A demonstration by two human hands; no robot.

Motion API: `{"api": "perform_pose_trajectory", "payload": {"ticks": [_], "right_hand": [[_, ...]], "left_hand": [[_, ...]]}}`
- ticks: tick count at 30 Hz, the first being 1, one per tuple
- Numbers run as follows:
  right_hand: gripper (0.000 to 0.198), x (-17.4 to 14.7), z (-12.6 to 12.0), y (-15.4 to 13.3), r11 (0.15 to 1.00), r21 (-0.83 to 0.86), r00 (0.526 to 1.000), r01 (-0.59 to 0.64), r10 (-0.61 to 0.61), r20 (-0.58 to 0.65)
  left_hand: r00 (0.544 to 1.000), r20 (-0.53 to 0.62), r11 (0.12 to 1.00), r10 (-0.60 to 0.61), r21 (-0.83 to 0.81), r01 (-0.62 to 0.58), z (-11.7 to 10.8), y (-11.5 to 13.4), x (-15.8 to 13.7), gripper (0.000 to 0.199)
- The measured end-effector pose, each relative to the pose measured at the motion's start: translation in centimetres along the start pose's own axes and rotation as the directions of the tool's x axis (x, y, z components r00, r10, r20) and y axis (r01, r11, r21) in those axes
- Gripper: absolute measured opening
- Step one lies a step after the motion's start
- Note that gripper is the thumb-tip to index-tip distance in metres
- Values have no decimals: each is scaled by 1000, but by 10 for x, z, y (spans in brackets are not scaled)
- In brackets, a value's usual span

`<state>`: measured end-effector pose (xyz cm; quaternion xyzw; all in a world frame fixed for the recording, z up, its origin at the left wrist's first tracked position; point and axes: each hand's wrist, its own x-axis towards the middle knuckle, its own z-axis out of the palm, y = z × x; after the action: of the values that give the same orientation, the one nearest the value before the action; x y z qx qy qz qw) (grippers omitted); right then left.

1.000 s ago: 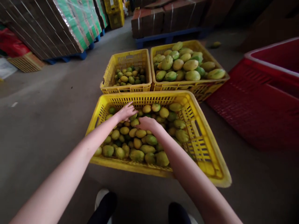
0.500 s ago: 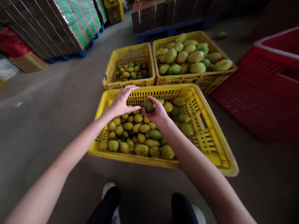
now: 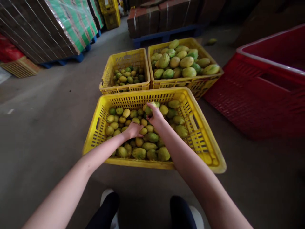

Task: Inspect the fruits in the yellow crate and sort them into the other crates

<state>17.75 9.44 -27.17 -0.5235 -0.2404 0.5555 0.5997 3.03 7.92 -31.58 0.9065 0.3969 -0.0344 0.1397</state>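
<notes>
A shallow yellow crate (image 3: 207,152) stands before me with many greenish-yellow lemons in it. My left hand (image 3: 133,129) is down among the smaller fruit, thumb and fingers curved round a small yellow lemon (image 3: 143,131); part of the grip is hidden. Just above the pile, towards the back of the crate, my right hand (image 3: 156,117) is closed on a green lemon (image 3: 148,110). Larger green lemons (image 3: 181,130) lie along the crate's right side. Several more big ones, such as a pale green lemon (image 3: 163,154), line the front edge.
Behind stand a yellow crate of small fruit (image 3: 105,79) and a fuller yellow crate of large fruit (image 3: 183,83). A red crate (image 3: 252,95) is at the right. Wrapped stacks (image 3: 69,22) and boxes on a blue pallet (image 3: 164,37) stand farther back. One fruit (image 3: 211,41) lies on the floor.
My left hand has gone from open above the crate down into the lemons and closed round one. My right hand still holds the green lemon. The view has shifted slightly.
</notes>
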Motion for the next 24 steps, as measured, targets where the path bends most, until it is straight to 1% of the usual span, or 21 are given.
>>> {"api": "perform_pose_trajectory", "payload": {"ticks": [2,3,4,5,6,8,9,10,11,12,13,15,17,18,19,21,23,24], "right_hand": [[45,-5,3,-6,998,27,996,-50,52,-70],[51,-7,5,-9,999,27,995,-39,41,-86],[56,-10,6,-12,1000,8,996,2,-2,-85],[60,-13,8,-15,998,-22,996,52,-53,-77],[62,-17,10,-17,994,-57,993,95,-98,-67],[59,-23,14,-19,984,-117,989,137,-143,-48],[56,-26,16,-19,982,-131,989,136,-142,-36],[53,-29,18,-18,985,-125,992,123,-126,-21],[51,-30,20,-17,991,-97,995,95,-95,-2],[50,-31,22,-17,997,-50,998,55,-54,19],[50,-31,23,-16,1000,13,999,12,-12,41],[53,-30,25,-15,986,158,996,-46,34,79],[60,-29,26,-16,963,265,995,-37,11,100],[63,-29,26,-16,958,286,994,-20,-12,108],[65,-30,26,-18,959,284,993,-5,-30,118],[63,-32,25,-22,977,211,987,19,-53,153],[60,-35,22,-27,994,55,971,93,-103,216],[61,-36,20,-31,985,-46,954,164,-147,260]], "left_hand": [[999,-44,1000,-19,-8,18,-14,-8,3,35],[994,-99,998,-47,-33,44,-23,-14,4,35],[981,-170,994,-93,-79,81,-33,-22,4,36],[955,-251,981,-157,-149,122,-44,-30,4,38],[915,-331,959,-229,-237,154,-55,-39,4,41],[819,-449,893,-358,-422,159,-71,-54,0,48],[776,-482,852,-408,-506,134,-76,-60,-4,51],[742,-497,807,-449,-582,99,-78,-64,-7,54],[720,-497,757,-485,-650,61,-77,-66,-12,55],[709,-482,705,-515,-708,31,-75,-66,-16,56],[708,-461,657,-535,-753,7,-71,-65,-20,57],[736,-423,599,-529,-800,-29,-64,-59,-26,61],[772,-411,583,-484,-810,-66,-61,-51,-29,63],[786,-412,578,-461,-812,-86,-60,-47,-29,63],[795,-413,570,-444,-815,-105,-61,-44,-30,63],[802,-416,548,-428,-825,-135,-64,-39,-30,63],[797,-431,529,-424,-832,-169,-69,-37,-31,63],[788,-444,521,-427,-833,-187,-71,-37,-31,62]]}}
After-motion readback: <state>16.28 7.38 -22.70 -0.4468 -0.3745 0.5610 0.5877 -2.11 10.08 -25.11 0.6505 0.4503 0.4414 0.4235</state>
